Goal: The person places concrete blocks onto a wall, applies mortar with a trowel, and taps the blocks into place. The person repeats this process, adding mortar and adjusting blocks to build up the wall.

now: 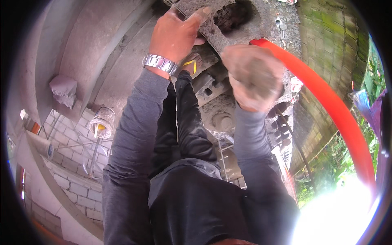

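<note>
My left hand (173, 38), with a metal watch (160, 63) on its wrist, holds the edge of a rough grey concrete block (222, 30) at the top. Its index finger stretches over the top side, and the thumb shows below that edge. A dark hollow (237, 16) opens in the block just right of these fingers. My right hand (253, 77) is near the block's lower right side, smeared by motion. A greyish patch shows on it; whether that is mortar, a held lump or dirt on the skin I cannot make out. Its fingers are too blurred to read.
A bright red curved tube or strip (326, 90) arcs down the right, starting beside my right hand. A mossy block wall (318, 77) stands beyond. Below left are a dirty bucket (102, 122) and a concrete chunk (64, 90). My sandalled foot (192, 65) rests between hollow blocks (207, 90).
</note>
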Demonstrator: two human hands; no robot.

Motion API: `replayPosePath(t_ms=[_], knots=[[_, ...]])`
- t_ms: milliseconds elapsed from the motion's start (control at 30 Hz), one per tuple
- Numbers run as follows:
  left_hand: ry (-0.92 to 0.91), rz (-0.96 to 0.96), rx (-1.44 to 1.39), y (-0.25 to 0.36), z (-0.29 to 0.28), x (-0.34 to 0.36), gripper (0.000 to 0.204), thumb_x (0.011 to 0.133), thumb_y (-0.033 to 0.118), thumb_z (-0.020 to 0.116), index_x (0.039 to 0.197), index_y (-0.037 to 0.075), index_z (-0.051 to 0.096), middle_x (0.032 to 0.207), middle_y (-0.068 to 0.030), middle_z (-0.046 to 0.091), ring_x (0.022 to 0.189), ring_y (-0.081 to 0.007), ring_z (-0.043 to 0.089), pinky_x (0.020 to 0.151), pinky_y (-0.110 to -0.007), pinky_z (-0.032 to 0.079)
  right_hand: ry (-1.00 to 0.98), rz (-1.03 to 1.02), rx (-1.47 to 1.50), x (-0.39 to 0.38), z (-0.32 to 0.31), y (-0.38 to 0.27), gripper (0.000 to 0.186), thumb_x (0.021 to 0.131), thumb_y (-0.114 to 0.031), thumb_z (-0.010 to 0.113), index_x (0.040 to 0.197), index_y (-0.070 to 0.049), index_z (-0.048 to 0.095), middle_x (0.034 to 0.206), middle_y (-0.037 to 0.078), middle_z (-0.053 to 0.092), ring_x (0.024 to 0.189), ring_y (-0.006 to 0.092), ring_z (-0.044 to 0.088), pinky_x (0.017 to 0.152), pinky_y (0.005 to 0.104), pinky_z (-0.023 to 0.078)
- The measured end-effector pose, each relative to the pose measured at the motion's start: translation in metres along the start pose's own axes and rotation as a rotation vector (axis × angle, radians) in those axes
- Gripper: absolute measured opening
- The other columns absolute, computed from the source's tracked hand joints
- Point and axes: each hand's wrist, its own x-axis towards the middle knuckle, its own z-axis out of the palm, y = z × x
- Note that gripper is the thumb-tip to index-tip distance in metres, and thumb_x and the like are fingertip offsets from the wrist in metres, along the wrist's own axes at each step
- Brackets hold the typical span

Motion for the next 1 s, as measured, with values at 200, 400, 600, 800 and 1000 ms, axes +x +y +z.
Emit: replayPosePath(t_ms=[200,400,600,800,1000], knots=[[-0.02,0.013,-0.164,-0.025,0.012,0.003,0.03,0.101,0.027,0.065,0.118,0.002,0.069,0.094,-0.0086,0.073,0.085,-0.0175,0.07,0.074,-0.033,0.055,0.044,0.042,-0.39,-0.039,-0.007,0.011,0.034,0.069,0.001,0.065,0.103,0.003,0.068,0.09,0.013,0.075,0.076,0.0279,0.071,0.071,0.0348,0.056],[-0.066,-0.201,-0.266,-0.014,0.009,-0.005,0.023,0.1,0.027,0.068,0.109,0.006,0.071,0.09,-0.0029,0.072,0.075,-0.0133,0.069,0.064,-0.03,0.056,0.106,-0.183,-0.144,-0.023,-0.006,0.028,0.03,0.078,-0.017,0.07,0.099,0.004,0.072,0.088,0.012,0.076,0.074,0.0247,0.072,0.068,0.0327,0.055],[-0.045,-0.597,-0.483,0.014,0.009,-0.002,0.024,0.099,0.029,0.068,0.109,0.007,0.073,0.089,-0.0018,0.073,0.077,-0.0131,0.069,0.065,-0.03,0.055,0.126,0.424,0.108,-0.02,-0.008,0.018,0.025,0.087,-0.022,0.071,0.092,0.002,0.068,0.084,0.009,0.071,0.068,0.0184,0.064,0.066,0.0302,0.053],[-0.011,-0.253,-0.137,-0.011,0.003,-0.006,0.045,0.095,0.044,0.066,0.111,0.003,0.072,0.098,-0.0247,0.074,0.093,-0.0411,0.071,0.08,-0.046,0.054,-0.134,-0.073,-0.778,-0.008,0.02,0.019,0.035,0.075,-0.014,0.085,0.104,-0.005,0.067,0.1,0.008,0.068,0.092,0.0269,0.062,0.08,0.0368,0.051],[0.102,-0.187,-0.365,-0.054,0.001,-0.026,0.042,0.098,0.041,0.062,0.117,0.005,0.07,0.098,-0.0257,0.073,0.095,-0.0411,0.07,0.079,-0.046,0.054,0.139,0.034,-0.896,-0.01,0.013,0.015,0.017,0.09,-0.011,0.076,0.103,-0.005,0.068,0.098,0.007,0.07,0.083,0.0196,0.066,0.078,0.0331,0.053]])
